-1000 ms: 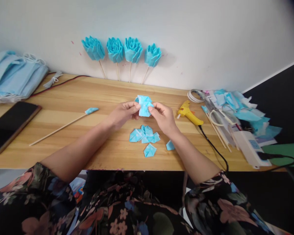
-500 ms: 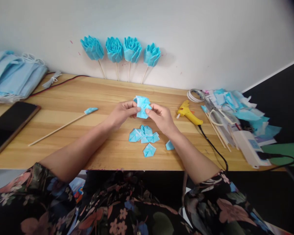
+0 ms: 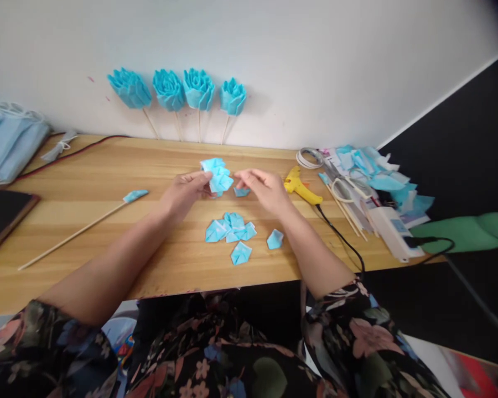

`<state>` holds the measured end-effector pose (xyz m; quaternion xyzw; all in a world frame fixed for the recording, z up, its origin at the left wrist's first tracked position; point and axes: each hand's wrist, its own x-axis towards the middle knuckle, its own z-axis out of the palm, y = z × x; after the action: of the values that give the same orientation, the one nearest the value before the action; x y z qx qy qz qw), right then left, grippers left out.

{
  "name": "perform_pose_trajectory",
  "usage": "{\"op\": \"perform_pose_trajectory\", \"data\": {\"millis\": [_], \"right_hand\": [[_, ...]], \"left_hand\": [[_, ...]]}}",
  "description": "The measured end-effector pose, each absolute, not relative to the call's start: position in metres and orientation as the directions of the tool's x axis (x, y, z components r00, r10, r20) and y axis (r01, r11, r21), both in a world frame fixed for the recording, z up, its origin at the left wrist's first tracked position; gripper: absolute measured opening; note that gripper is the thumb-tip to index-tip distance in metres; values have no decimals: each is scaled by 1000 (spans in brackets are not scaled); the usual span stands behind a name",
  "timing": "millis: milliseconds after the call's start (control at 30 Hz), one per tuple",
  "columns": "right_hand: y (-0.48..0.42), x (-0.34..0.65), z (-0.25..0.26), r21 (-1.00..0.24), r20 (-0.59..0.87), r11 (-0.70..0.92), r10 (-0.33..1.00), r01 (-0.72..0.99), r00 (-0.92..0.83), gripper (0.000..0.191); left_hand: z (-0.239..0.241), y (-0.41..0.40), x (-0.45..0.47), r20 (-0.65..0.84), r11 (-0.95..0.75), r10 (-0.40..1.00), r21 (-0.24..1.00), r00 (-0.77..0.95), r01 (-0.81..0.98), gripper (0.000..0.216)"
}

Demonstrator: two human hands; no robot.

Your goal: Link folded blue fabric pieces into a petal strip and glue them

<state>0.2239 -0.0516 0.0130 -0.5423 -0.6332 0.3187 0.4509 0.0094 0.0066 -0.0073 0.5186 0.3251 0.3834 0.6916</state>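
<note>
My left hand (image 3: 182,190) is closed on a bunch of folded blue petals (image 3: 216,174), held just above the wooden table (image 3: 108,182). My right hand (image 3: 263,190) sits a little to the right of the bunch, apart from it. Its fingertips pinch one small blue folded piece (image 3: 241,192). A pile of several more folded blue pieces (image 3: 230,228) lies on the table in front of both hands, with single pieces at the near side (image 3: 240,253) and to the right (image 3: 274,239).
A yellow glue gun (image 3: 301,188) with a black cord lies right of my right hand. Beyond it are a tape roll (image 3: 309,157), scissors (image 3: 348,190), blue scraps (image 3: 373,171) and a white device (image 3: 394,229). A blue-tipped stick (image 3: 78,229), a phone (image 3: 0,213) and stacked masks (image 3: 4,149) lie left. Several blue flowers (image 3: 170,89) lean on the wall.
My right hand has come off the bunch and moved right with one small piece; the left hand keeps the bunch. The view has shifted to the right.
</note>
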Motion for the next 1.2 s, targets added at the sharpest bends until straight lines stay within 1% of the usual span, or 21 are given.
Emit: {"op": "perform_pose_trajectory", "data": {"millis": [33, 100, 167, 200, 267, 333, 400, 467, 533, 600, 667, 733, 800, 867, 933, 967, 1000, 1100, 1133, 1167, 1200], "right_hand": [[-52, 233, 22, -891, 243, 210, 970, 402, 33, 47], [-57, 253, 43, -854, 302, 216, 946, 473, 114, 46], [-66, 272, 63, -774, 361, 205, 920, 599, 152, 43], [-73, 282, 69, -718, 361, 174, 921, 674, 147, 41], [-87, 302, 74, -558, 321, 88, 940, 825, 116, 33], [-100, 322, 66, -371, 236, -4, 967, 929, 99, 31], [-110, 341, 50, -212, 132, -44, 989, 976, 73, 35], [-117, 355, 33, -99, 50, -47, 997, 994, 52, 47], [-119, 363, 18, -63, 4, -26, 1000, 998, 26, 57], [-118, 365, 9, -62, -16, -35, 999, 997, 34, 61], [-116, 365, 6, -52, -10, -60, 998, 997, 60, 63], [-114, 365, 5, -29, 10, -63, 998, 998, 63, 63], [-110, 365, 5, -15, 18, -57, 998, 998, 58, 61], [-107, 366, 4, -9, 11, -51, 999, 999, 51, 59], [-104, 368, 3, 0, 17, -35, 999, 999, 35, 57], [-103, 370, 2, 8, 24, -20, 1000, 1000, 20, 55], [-102, 371, 1, 18, 31, -3, 1000, 1000, 3, 52], [-101, 375, 0, 26, 65, 20, 998, 999, -22, 41], [-101, 376, 1, -3, 88, 11, 996, 1000, -11, 38], [-102, 376, 2, -65, 118, -10, 993, 998, 17, 37], [-102, 375, 5, -162, 145, -37, 988, 986, 61, 36]], "left_hand": [[-7, 8, 9, -55, 170, 879, 964, 473, -203, 30], [-6, 11, 8, -44, 152, 902, 964, 430, -220, 30], [-5, 13, 7, -30, 134, 916, 963, 399, -234, 30], [-5, 15, 7, -24, 127, 922, 962, 388, -243, 30], [-5, 17, 7, -1, 101, 931, 962, 364, -255, 29], [-5, 18, 5, 49, 39, 939, 968, 340, -248, 30], [-3, 18, 2, 126, -57, 933, 976, 336, -208, 32], [1, 19, -1, 209, -167, 909, 976, 361, -143, 34], [10, 23, -3, 298, -286, 876, 954, 380, -91, 35], [21, 29, -2, 388, -386, 847, 919, 365, -80, 33], [33, 38, 2, 426, -417, 842, 903, 331, -103, 29], [40, 46, 7, 392, -364, 879, 920, 271, -148, 26], [38, 51, 12, 271, -227, 934, 953, 232, -203, 25], [28, 50, 16, 27, 34, 965, 973, 261, -229, 21], [15, 44, 17, -222, 290, 929, 934, 296, -209, 18], [8, 41, 16, -286, 359, 908, 908, 306, -215, 16], [2, 37, 15, -319, 396, 895, 890, 313, -225, 14], [-7, 29, 10, -321, 418, 885, 867, 337, -273, 12], [-7, 28, 8, -319, 422, 882, 862, 347, -281, 12], [-7, 26, 7, -323, 431, 876, 857, 358, -282, 12], [-6, 25, 6, -331, 443, 868, 852, 371, -278, 13]]}}
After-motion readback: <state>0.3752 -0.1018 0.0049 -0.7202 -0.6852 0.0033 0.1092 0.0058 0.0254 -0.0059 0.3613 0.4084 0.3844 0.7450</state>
